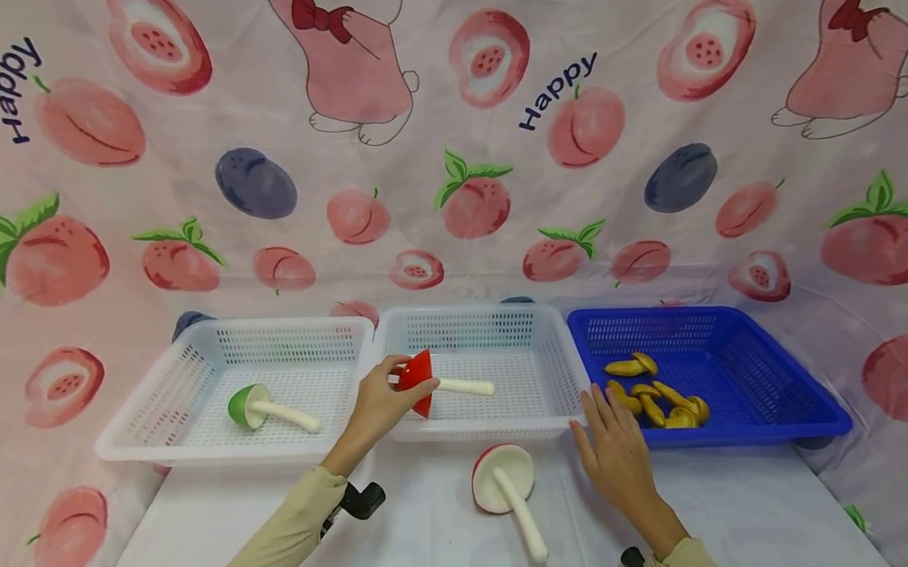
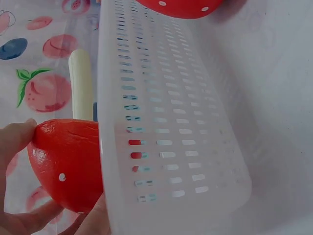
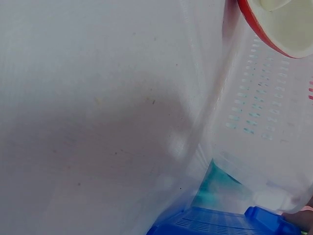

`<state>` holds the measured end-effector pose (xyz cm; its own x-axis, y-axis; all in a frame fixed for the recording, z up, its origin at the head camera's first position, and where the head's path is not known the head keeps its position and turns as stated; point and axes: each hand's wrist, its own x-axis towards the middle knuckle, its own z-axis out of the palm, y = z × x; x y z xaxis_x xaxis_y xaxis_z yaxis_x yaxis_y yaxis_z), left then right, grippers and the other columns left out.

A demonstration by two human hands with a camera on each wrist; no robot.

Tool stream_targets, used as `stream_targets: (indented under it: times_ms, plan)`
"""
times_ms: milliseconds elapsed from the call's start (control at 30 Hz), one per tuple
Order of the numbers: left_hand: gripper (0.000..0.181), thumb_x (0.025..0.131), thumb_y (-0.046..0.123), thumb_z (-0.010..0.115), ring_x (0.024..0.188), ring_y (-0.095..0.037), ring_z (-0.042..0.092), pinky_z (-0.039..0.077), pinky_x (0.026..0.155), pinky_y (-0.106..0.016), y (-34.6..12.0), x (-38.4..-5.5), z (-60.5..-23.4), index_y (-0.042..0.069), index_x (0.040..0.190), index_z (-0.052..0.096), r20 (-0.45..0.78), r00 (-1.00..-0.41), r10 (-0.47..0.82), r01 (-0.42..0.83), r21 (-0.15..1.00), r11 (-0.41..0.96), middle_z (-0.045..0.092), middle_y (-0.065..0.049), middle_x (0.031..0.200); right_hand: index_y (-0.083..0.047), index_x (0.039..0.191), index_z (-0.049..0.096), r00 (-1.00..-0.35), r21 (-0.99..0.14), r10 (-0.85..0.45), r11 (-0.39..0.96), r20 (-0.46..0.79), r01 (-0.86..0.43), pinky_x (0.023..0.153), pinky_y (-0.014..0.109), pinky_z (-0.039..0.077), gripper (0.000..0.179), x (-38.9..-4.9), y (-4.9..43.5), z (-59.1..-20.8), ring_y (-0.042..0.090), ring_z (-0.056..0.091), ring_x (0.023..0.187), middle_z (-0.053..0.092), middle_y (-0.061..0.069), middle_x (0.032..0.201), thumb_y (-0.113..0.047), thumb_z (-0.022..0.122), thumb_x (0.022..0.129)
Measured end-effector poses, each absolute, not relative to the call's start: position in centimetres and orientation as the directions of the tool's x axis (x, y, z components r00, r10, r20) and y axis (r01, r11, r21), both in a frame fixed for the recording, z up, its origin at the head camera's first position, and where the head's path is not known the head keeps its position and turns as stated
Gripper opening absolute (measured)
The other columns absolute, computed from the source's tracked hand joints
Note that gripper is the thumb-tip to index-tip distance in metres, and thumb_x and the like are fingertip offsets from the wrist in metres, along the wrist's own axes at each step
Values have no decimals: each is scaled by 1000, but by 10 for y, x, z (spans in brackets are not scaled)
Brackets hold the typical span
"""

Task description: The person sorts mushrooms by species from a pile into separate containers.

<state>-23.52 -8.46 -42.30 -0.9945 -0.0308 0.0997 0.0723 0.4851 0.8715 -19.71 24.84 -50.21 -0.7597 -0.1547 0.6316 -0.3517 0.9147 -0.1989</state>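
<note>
My left hand [image 1: 385, 405] grips a toy mushroom [image 1: 421, 374] by its red cap, over the front of the middle white basket [image 1: 473, 428]. The mushroom's pale stem points right; the left wrist view shows white dots on the cap [image 2: 66, 166]. My right hand [image 1: 619, 448] has its fingers extended at the corner where the middle basket meets the blue basket [image 1: 756, 436]; whether it touches either rim I cannot tell. A second red-capped mushroom [image 1: 523, 515] lies on the table between my hands, with its cream underside facing up.
In the left white basket [image 1: 215, 454] lies a green-capped mushroom [image 1: 249, 406]. Several small yellow-brown mushrooms [image 1: 645, 403] sit in the blue basket. The three baskets stand side by side against a fruit-print cloth [image 1: 438, 300], on a white-covered table [image 1: 423, 524].
</note>
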Motion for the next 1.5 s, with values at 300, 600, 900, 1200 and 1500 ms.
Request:
stream_targets:
  times_ms: [300,600,900,1200,1500]
  plan:
    - [61,79,38,75,96,-29,58,58,69,-36,-80,-245,-430,8,127,54,116,-993,-29,87,869,487,58,-12,117,3,135,49,-773,-216,-143,915,618,-342,107,59,26,55,-197,248,-503,42,32,133,43,24,140,-23,63,89]
    - [59,80,35,75,97,-29,58,58,71,-38,-81,-250,-437,3,125,55,101,-994,-29,69,838,541,60,-14,115,3,134,49,-769,-207,-150,915,621,-346,105,59,28,53,-198,248,-504,41,33,133,44,24,140,-28,59,92]
    - [58,79,35,75,90,-28,59,58,67,-37,-76,-256,-445,-1,120,56,81,-997,-15,54,780,623,63,-15,107,3,134,50,-760,-204,-153,913,632,-353,106,58,27,53,-196,248,-505,42,34,132,44,24,140,-25,62,90]
    - [54,77,34,76,80,-27,58,57,65,-36,-71,-257,-450,-7,105,56,110,-994,-17,61,665,744,61,-14,91,3,134,50,-763,-206,-147,915,629,-346,107,57,26,53,-196,247,-505,41,33,133,43,23,140,-30,57,93]
    - [44,79,31,75,78,-25,55,54,68,-36,-67,-257,-449,-7,95,60,100,-995,-17,49,621,783,55,-13,87,2,135,49,-769,-208,-143,917,623,-339,107,57,26,53,-196,248,-505,41,33,133,43,24,141,-30,57,93]
